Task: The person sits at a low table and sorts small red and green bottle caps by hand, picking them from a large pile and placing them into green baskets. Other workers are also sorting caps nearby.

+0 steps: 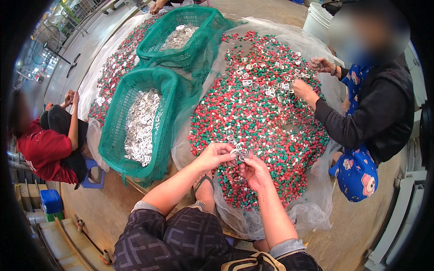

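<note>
Hands meet over the heap of red and green pellets (257,113): left hand (216,154) and right hand (255,171) both pinch small metal clips (239,150) between fingertips, green net baskets (135,122) lying nearby at the left

Pellet heap (260,108) centre frame, on plastic sheet (312,212); two net baskets (135,122) left of it; bucket (316,20) upper right.

A: Where does the single view sit?
B: On the person's head, looking steeply down past the knees at the pile of red and green pellets (260,117).
A: How near?
B: Close above the pile's near edge; the green mesh baskets (135,122) lie left of it, bent by the fisheye.
</note>
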Motion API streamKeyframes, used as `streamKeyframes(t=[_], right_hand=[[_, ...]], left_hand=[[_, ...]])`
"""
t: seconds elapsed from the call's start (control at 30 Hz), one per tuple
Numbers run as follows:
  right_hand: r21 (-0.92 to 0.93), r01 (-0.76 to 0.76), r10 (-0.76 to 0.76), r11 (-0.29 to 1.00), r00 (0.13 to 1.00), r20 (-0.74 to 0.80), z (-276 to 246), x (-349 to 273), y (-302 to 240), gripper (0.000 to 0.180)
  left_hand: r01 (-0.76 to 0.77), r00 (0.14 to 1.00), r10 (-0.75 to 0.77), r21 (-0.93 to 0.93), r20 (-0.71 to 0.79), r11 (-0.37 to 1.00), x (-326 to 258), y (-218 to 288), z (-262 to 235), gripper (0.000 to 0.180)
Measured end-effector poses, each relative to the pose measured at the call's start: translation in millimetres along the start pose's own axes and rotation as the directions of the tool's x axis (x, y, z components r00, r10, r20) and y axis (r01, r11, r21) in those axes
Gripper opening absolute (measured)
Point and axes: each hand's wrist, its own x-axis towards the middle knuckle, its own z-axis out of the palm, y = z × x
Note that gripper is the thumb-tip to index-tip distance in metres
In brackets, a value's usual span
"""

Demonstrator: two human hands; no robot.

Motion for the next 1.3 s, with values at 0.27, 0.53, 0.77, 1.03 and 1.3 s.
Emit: streamKeyframes(t=[0.27, 0.53, 0.77, 1.03, 1.3], right_hand=[[0.066, -0.055, 0.054, 0.996, 0.998, 0.012, 15.6, -7.3, -6.9, 0.018], [0.177, -0.102, 0.095, 0.979, 0.994, 0.046, -2.8, 3.9, -5.0, 0.018], [-0.083, 0.011, -0.012, 0.996, 1.000, -0.004, 18.4, -8.2, -19.6, 0.012], [-0.203, 0.214, -0.208, 0.956, 0.977, 0.052, 31.5, -10.7, -15.0, 0.015], [-0.057, 0.286, -0.279, 0.957, 0.954, 0.110, 43.0, -13.4, -16.6, 0.022]], left_hand=[[-0.014, 0.997, 0.032, -0.251, 0.068, 0.968, -7.5, 6.7, 5.8, 0.012], [-0.019, 0.999, 0.014, 0.106, 0.049, 0.994, -9.5, 26.5, 4.4, 0.015], [-0.086, 0.996, 0.088, 0.225, 0.005, 0.970, -9.8, 28.9, -2.3, 0.018], [-0.193, 0.980, 0.196, 0.076, -0.024, 0.978, -8.8, 19.9, -0.2, 0.015], [-0.237, 0.971, 0.233, -0.068, -0.054, 0.969, -12.7, 19.9, 2.9, 0.012]])
